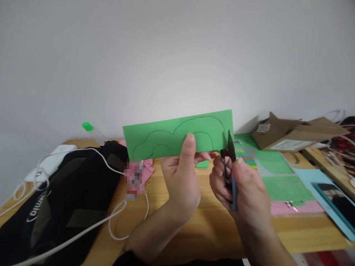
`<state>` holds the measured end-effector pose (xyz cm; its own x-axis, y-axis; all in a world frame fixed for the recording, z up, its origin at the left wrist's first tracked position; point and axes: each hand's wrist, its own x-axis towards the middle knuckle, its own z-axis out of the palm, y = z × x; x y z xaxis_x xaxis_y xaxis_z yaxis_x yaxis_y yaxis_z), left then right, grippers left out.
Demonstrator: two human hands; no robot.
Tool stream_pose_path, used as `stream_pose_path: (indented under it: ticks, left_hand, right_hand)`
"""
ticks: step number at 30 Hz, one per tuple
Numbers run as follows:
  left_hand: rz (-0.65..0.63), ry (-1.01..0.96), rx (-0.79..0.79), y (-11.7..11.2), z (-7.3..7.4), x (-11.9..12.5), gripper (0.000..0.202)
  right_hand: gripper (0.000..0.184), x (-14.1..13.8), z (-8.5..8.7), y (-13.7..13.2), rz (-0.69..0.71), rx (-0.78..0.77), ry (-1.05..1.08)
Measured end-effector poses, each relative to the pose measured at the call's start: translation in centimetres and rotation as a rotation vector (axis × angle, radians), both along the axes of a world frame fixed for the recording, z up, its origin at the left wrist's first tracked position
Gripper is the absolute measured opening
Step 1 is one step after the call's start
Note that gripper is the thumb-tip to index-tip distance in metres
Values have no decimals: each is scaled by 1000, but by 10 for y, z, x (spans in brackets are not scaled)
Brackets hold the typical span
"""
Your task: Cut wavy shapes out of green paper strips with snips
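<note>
A strip of green paper [163, 127] with dark curved lines drawn on it is held up above the table. My left hand [184, 177] grips it along its lower edge, thumb in front and fingers behind. My right hand [244, 184] is closed around the handles of a pair of scissors [231, 147]. The scissor blades point up and stand parted at the paper's lower right corner, near the end of the drawn outline. Part of the lower blade is hidden by the paper.
On the wooden table [208, 218], a black bag [74, 192] and white cables lie at left, beside pink paper pieces [148, 170]. Green sheets in a clear packet [285, 186], a phone [337, 201] and an opened cardboard box [296, 133] are at right. A wall stands behind.
</note>
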<state>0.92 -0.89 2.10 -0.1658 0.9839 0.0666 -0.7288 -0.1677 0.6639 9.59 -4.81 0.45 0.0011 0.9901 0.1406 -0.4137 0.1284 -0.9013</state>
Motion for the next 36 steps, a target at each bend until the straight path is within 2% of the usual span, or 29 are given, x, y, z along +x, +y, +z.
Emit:
stream_pose_path:
  ticks: [5,18,24,29,36]
  left_hand:
    - [-5,-41,-17,0,0,0,24]
    - [2,43,-7,0,-6,2,34]
    - [89,129,80,0,-11,3,39]
    - [184,236,91,-1,-13,3,30]
    - [89,204,78,2,-10,2,31]
  right_hand:
    - [36,0,-1,-1,-4,-3,12]
    - [39,-4,-2,2,-87,11,-65]
    - [40,-4,-1,4,-98,35,-72]
    - [39,-5,-2,3,-100,50,-70]
    - [34,-4,-4,1,-75,86,-52]
